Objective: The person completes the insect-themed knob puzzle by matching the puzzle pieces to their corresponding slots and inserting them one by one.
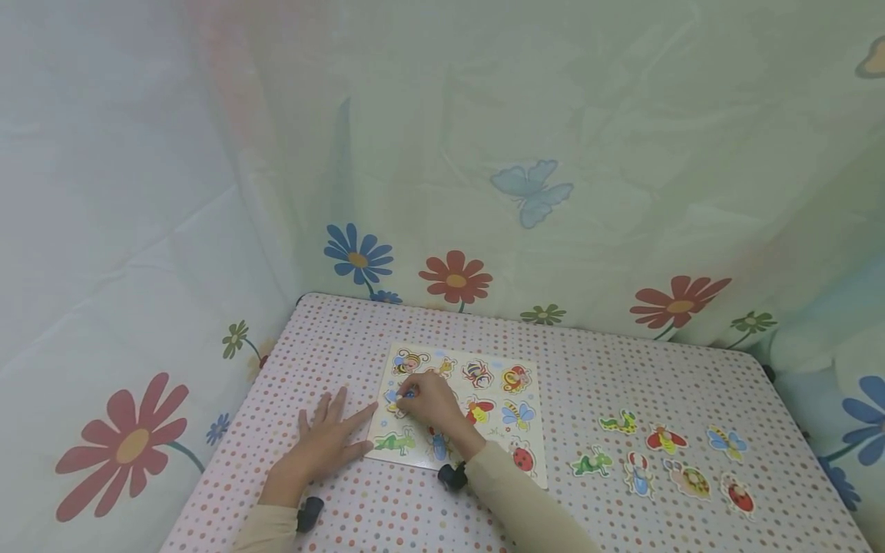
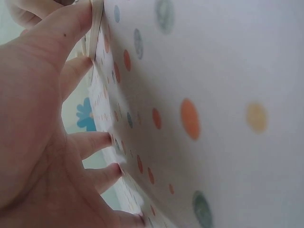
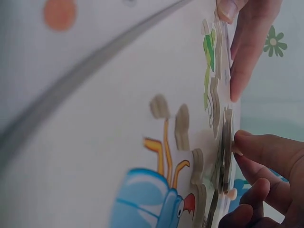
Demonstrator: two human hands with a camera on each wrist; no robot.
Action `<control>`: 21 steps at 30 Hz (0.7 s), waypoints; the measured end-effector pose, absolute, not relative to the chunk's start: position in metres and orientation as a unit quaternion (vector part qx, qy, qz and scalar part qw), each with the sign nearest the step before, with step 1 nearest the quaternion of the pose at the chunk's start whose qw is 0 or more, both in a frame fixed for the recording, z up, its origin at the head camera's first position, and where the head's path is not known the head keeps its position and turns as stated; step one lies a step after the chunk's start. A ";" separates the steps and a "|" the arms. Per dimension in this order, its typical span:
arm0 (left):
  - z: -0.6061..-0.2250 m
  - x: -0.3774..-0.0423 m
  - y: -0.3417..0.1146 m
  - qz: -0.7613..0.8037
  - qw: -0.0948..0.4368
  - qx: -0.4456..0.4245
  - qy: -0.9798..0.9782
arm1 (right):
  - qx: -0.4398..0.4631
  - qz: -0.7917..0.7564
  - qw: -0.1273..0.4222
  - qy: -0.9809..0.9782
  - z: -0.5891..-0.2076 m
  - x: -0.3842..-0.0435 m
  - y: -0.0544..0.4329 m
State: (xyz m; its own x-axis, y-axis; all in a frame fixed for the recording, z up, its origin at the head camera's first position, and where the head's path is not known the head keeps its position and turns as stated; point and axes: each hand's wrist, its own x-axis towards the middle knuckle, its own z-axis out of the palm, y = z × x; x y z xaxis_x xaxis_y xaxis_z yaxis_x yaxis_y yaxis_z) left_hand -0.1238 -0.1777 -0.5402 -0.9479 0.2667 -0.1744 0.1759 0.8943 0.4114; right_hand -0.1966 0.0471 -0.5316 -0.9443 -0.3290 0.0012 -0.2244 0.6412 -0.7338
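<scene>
A wooden insect puzzle board (image 1: 459, 457) lies on the table. My right hand (image 1: 437, 403) is over its left middle part, pinching the small knob of a flat puzzle piece (image 1: 392, 400) with some blue on it. Seen edge-on in the right wrist view, that puzzle piece (image 3: 227, 149) is right at the board's surface, and the thumb (image 3: 266, 149) presses its knob. My left hand (image 1: 323, 442) rests on the table with fingers spread. Its thumb and index finger (image 2: 71, 23) touch the board's left edge. A green grasshopper picture (image 1: 394, 442) shows below the right hand.
Several loose insect pieces lie right of the board, among them a caterpillar (image 1: 618, 421), a grasshopper (image 1: 591, 461), a beetle (image 1: 639, 475), a snail (image 1: 687, 479) and a ladybug (image 1: 738, 495). A flowered curtain (image 1: 429, 153) hangs behind the dotted tablecloth (image 1: 588, 361).
</scene>
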 end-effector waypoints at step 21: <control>-0.538 -0.122 -0.177 0.200 0.112 0.115 0.966 | -0.160 -0.375 0.062 0.911 -0.528 -0.194 0.040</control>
